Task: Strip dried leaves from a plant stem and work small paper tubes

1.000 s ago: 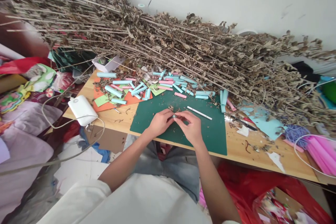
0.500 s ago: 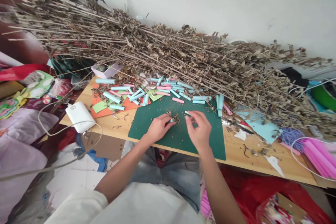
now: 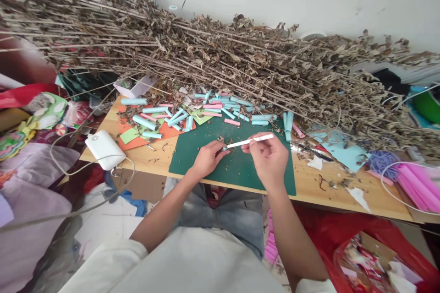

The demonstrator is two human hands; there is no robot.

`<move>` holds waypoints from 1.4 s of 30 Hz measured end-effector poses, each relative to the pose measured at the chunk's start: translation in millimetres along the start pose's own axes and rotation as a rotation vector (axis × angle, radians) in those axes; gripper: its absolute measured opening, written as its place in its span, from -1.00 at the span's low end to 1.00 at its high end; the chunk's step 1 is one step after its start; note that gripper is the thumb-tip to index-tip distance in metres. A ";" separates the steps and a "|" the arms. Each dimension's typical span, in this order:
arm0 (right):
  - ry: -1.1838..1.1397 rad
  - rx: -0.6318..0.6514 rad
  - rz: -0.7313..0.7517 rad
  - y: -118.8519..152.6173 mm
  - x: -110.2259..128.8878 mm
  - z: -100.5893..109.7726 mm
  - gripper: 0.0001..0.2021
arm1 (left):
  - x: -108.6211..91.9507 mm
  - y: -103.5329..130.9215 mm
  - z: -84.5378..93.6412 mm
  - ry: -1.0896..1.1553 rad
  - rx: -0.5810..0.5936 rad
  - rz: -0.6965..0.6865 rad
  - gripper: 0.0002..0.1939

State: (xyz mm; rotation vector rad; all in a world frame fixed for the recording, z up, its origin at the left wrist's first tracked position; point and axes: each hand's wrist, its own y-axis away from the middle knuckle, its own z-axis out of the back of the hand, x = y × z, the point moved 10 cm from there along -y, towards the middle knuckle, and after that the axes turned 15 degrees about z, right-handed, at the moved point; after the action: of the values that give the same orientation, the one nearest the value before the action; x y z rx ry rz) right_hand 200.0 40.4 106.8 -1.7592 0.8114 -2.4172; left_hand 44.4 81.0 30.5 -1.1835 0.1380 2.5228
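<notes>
Over the green cutting mat [image 3: 192, 158], my left hand [image 3: 207, 158] is closed around a small light-blue paper tube [image 3: 225, 148], mostly hidden by the fingers. My right hand [image 3: 270, 160] pinches a thin white stick [image 3: 250, 141], which points left with its tip at the tube's open end. Whether the tip is inside the tube I cannot tell. Crumbled dry leaves [image 3: 237, 150] lie on the mat beside both hands. Behind them is a pile of rolled blue paper tubes [image 3: 178, 118] and pink paper tubes [image 3: 232, 122].
Bundles of dried leafy stalks [image 3: 206, 59] stretch along the back of the wooden table [image 3: 309, 197]. A white power bank [image 3: 105, 149] with a cable is at the left edge. To the right are a black pen [image 3: 318, 154], purple string [image 3: 383, 165] and pink rolls [image 3: 419, 187].
My right hand has turned and brought the white stick across to the tube in my left hand; more of the stick shows. My left hand stays nearly in place. The view has shifted slightly.
</notes>
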 end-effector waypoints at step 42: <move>0.378 0.570 0.258 -29.3 50.4 -54.5 -0.90 | -4.8 3.0 0.3 -0.074 -0.009 -0.009 -0.72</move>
State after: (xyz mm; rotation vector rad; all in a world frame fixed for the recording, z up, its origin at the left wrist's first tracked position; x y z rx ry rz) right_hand 141.0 69.9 151.7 -0.9556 0.2831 -2.4880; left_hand 45.9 77.0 34.2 -1.0905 0.1025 2.5580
